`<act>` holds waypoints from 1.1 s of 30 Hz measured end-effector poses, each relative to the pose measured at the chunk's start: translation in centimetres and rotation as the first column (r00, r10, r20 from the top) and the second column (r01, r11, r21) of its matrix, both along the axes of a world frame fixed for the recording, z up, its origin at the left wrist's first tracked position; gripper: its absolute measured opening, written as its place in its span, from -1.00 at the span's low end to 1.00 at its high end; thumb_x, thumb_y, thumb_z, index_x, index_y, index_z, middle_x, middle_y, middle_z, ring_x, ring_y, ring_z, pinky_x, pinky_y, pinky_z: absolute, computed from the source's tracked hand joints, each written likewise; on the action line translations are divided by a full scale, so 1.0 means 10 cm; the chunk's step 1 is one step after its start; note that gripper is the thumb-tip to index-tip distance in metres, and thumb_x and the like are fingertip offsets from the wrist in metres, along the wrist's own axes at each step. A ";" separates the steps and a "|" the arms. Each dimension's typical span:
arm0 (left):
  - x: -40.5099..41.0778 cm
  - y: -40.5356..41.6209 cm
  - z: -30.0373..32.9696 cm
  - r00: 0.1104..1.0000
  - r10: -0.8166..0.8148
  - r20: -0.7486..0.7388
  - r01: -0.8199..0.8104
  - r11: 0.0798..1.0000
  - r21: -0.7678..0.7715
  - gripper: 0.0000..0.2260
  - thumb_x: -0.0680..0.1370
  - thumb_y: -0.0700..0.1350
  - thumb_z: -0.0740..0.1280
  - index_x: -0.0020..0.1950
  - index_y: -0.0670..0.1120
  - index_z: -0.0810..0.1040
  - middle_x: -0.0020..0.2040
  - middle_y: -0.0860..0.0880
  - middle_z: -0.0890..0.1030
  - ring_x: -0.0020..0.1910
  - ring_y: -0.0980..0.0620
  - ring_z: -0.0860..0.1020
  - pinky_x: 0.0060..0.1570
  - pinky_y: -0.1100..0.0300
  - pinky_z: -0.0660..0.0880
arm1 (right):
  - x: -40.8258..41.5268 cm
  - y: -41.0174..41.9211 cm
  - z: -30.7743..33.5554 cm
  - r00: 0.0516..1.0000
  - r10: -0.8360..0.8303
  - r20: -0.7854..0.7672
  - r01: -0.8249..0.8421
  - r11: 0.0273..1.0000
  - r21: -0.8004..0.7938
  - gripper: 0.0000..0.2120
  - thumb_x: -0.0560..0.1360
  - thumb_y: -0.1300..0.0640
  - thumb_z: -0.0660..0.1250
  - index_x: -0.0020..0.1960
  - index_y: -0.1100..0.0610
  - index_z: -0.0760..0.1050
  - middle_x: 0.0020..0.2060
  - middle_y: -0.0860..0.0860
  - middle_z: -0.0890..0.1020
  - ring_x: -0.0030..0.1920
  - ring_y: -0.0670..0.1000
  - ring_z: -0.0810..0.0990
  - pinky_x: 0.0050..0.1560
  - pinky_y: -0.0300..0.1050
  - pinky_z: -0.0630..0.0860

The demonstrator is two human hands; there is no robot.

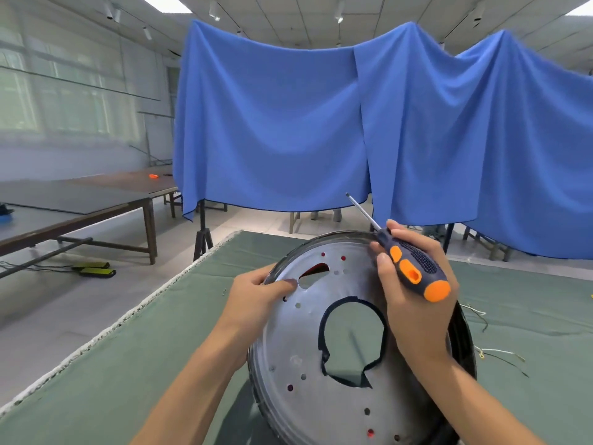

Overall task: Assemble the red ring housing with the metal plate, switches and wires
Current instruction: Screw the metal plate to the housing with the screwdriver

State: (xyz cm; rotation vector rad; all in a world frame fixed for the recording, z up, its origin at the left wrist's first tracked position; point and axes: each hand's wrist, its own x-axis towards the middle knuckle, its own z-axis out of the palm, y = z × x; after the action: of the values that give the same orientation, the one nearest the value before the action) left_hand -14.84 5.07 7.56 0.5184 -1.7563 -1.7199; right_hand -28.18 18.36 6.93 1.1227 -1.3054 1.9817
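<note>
Plate-fitting stage, by the look of it: the metal plate [298, 345] sits tilted up on the green table mat [96, 364], red housing [316, 268] peeking through its holes. The left hand [256, 297] grips the plate's upper-left rim, thumb pressed flat beside the slot. The right hand [414, 297] rests on the plate's upper-right, fingers curled round a blue-and-orange screwdriver [407, 261], its tip pointing away from the plate. Next, likely: line up holes, swing the tip down. Loose wires [494, 353] lie right of the plate.
</note>
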 end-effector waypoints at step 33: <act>-0.13 -0.26 -0.20 0.995 0.071 -0.065 -0.056 0.974 0.219 -0.60 0.43 -0.49 0.31 -0.13 0.04 0.63 -0.23 -0.09 0.70 -0.32 -0.12 0.67 -0.37 0.06 0.62 | 0.26 -0.02 0.24 0.993 0.095 -0.066 -0.093 0.995 0.036 -0.73 0.43 0.40 0.37 0.10 0.22 0.53 0.07 0.00 0.65 0.06 0.08 0.66 0.09 0.02 0.59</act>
State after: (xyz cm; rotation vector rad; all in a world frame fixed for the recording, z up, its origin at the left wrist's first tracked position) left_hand -16.10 2.46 5.56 0.5915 -1.4944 -1.8719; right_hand -25.54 18.14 9.34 1.2770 -1.2762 1.9772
